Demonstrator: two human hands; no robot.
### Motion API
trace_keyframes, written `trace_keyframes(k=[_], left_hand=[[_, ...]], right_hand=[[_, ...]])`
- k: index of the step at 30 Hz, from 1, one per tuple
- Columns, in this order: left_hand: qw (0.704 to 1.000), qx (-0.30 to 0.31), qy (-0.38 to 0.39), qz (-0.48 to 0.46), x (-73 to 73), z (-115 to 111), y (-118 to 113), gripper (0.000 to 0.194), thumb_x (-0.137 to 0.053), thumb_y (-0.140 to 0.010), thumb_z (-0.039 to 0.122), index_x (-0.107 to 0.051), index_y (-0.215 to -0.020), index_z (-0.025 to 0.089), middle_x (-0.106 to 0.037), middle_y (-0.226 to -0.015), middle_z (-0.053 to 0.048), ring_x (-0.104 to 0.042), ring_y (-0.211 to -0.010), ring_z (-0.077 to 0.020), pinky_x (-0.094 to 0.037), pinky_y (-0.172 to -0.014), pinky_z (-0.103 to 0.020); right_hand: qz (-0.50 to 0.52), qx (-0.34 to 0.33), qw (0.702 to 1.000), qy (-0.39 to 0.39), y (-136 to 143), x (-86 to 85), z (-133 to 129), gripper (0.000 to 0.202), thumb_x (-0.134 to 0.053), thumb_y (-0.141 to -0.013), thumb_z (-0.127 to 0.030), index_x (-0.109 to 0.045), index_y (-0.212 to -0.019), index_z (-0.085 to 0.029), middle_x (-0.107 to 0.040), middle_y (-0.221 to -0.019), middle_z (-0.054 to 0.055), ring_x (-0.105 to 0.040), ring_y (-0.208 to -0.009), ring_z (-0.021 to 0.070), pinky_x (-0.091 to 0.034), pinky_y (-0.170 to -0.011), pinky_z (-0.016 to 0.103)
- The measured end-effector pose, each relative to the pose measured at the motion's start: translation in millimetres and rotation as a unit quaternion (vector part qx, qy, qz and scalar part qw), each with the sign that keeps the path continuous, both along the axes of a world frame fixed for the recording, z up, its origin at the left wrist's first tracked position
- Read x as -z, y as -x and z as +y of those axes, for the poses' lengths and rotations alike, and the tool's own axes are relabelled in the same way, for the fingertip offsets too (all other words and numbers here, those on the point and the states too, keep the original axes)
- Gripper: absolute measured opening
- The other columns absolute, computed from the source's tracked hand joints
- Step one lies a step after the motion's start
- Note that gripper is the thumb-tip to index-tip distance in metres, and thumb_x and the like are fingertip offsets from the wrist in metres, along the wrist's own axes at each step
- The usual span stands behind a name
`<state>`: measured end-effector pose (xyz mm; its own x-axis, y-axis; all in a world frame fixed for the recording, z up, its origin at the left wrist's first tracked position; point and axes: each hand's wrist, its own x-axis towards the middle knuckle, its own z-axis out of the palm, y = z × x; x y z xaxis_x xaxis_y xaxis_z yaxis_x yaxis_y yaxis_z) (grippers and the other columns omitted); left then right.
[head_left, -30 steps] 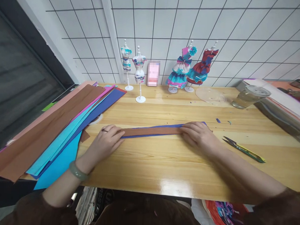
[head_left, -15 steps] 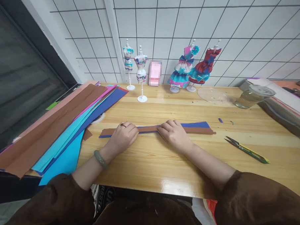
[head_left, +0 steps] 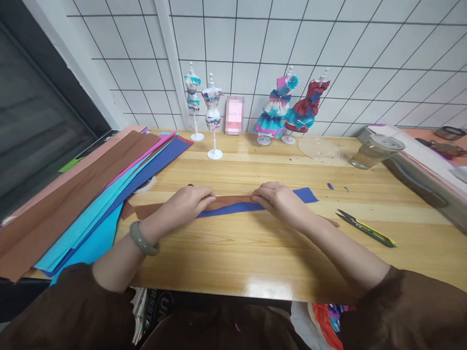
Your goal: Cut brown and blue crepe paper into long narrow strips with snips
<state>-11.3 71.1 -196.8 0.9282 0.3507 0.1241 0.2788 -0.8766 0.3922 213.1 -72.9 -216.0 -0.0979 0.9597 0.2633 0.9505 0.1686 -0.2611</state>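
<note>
Brown strip stretches left to right; left hand and right hand seemingly pinch it.

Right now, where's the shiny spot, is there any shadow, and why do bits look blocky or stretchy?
Head view: a pale glare patch near the front edge of the table; head view: a soft shadow beside the right forearm; head view: the upright pink rectangle is pixelated; head view: wall tiles slant toward the right, probably from a wide lens.
</note>
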Motion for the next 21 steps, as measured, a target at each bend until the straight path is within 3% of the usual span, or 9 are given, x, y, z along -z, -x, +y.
trace_keyframes(k=[5,9,15,21], left_hand=[[0.985,-0.026,0.154,0.078,-21.7,13,23,0.038,-0.041,-0.083,0.050,-0.060,-0.081,0.017,-0.055,-0.064,0.001,-0.047,-0.058,-0.0118,-0.034,-0.053,-0.022],[0.964,-0.049,0.233,0.119,-14.9,20,37,0.041,-0.046,-0.077,0.055,-0.059,-0.073,0.017,-0.047,-0.056,0.003,-0.038,-0.051,-0.0092,-0.027,-0.048,-0.020],[0.955,-0.064,0.256,0.137,11.0,20,46,0.039,-0.050,-0.073,0.055,-0.059,-0.071,0.017,-0.045,-0.055,0.004,-0.036,-0.051,-0.0093,-0.026,-0.048,-0.020],[0.968,-0.103,0.183,0.133,24.2,11,44,0.039,-0.050,-0.073,0.055,-0.058,-0.068,0.018,-0.044,-0.052,0.004,-0.035,-0.049,-0.0097,-0.025,-0.047,-0.021]], right_hand=[[0.178,0.048,0.970,0.158,-23,-16.3,-20,0.035,-0.043,-0.085,-0.047,-0.059,-0.074,-0.018,-0.056,-0.064,0.001,-0.047,-0.055,0.0118,-0.034,-0.051,0.024],[0.258,0.086,0.922,0.275,-43,-17.4,-34,0.041,-0.047,-0.078,-0.057,-0.055,-0.065,-0.018,-0.044,-0.052,-0.004,-0.034,-0.047,0.0078,-0.027,-0.046,0.022],[0.268,0.123,0.904,0.310,-81,-3.4,-52,0.047,-0.054,-0.069,-0.063,-0.052,-0.058,-0.018,-0.038,-0.050,-0.005,-0.032,-0.048,0.0078,-0.025,-0.049,0.023],[0.346,0.201,0.873,0.278,-106,11.6,-71,0.046,-0.060,-0.062,-0.063,-0.058,-0.066,-0.017,-0.046,-0.054,-0.004,-0.039,-0.052,0.0091,-0.031,-0.051,0.024]])
